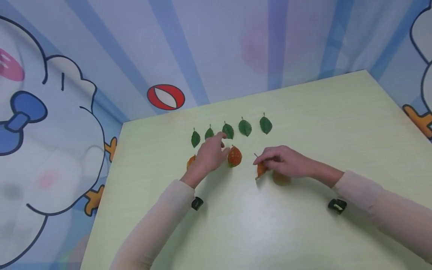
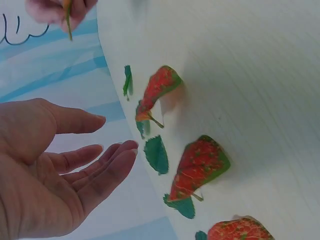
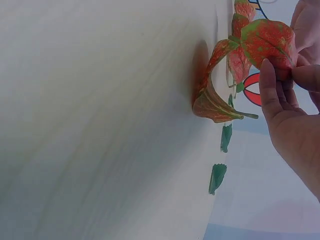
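Note:
My right hand (image 1: 285, 161) pinches a red-orange leaf (image 3: 270, 45) between thumb and fingers, holding it above the table. Just beneath that hand lies another leaf (image 1: 281, 178), curled and partly covered; the right wrist view shows this curled red leaf (image 3: 212, 97) with its stem sticking out. My left hand (image 1: 210, 152) hovers, fingers loosely extended, with nothing in its grasp. Close to its thumb is a mottled red leaf (image 1: 234, 156) with green edges. One more orange leaf (image 1: 191, 161) shows partly behind the left wrist. Red leaves (image 2: 202, 162) also lie on the table in the left wrist view.
Several green leaves (image 1: 245, 128) form a row behind the red ones, stems pointing away. The pale table (image 1: 229, 225) meets a blue striped, cartoon-printed backdrop (image 1: 222, 48) along its far edge. Dark devices (image 1: 337, 206) are worn at both wrists.

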Demonstrator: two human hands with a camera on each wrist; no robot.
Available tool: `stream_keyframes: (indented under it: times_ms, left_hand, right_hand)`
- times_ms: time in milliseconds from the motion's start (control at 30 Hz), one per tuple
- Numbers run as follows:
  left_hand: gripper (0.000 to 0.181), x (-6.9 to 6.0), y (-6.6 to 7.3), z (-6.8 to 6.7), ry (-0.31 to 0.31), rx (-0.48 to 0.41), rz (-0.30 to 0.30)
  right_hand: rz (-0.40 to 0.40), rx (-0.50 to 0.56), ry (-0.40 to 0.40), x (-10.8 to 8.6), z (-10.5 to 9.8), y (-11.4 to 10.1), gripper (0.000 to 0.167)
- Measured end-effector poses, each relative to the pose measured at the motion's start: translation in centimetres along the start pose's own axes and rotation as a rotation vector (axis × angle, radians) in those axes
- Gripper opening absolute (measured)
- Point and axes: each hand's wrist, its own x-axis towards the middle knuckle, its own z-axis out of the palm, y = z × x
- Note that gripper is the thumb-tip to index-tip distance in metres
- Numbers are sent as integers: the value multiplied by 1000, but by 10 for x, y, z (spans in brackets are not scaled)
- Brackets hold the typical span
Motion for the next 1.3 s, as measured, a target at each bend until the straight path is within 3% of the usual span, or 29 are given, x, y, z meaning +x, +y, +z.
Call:
stream_keyframes:
  times_ms: [233, 467, 700, 900, 1067, 1300]
  left_hand:
    - [28, -14, 16, 4, 21, 88, 102]
    - [21, -23, 20, 7, 37, 105, 124]
    - [9, -33, 27, 12, 25, 87, 217]
    - [12, -35, 26, 16, 13, 99, 220]
    - [15, -36, 27, 17, -31, 80, 225]
    - [16, -39, 34, 26, -105, 114, 253]
  right_hand:
    - [58, 17, 17, 1, -3, 5, 24]
    - [97, 32, 20, 3, -7, 8, 26]
    - [127, 34, 35, 5, -10, 8, 29]
    - [119, 47, 44, 9, -13, 7, 29]
    - [128, 24, 62, 13, -16, 10, 28]
    - [174, 94, 68, 17, -20, 21, 29]
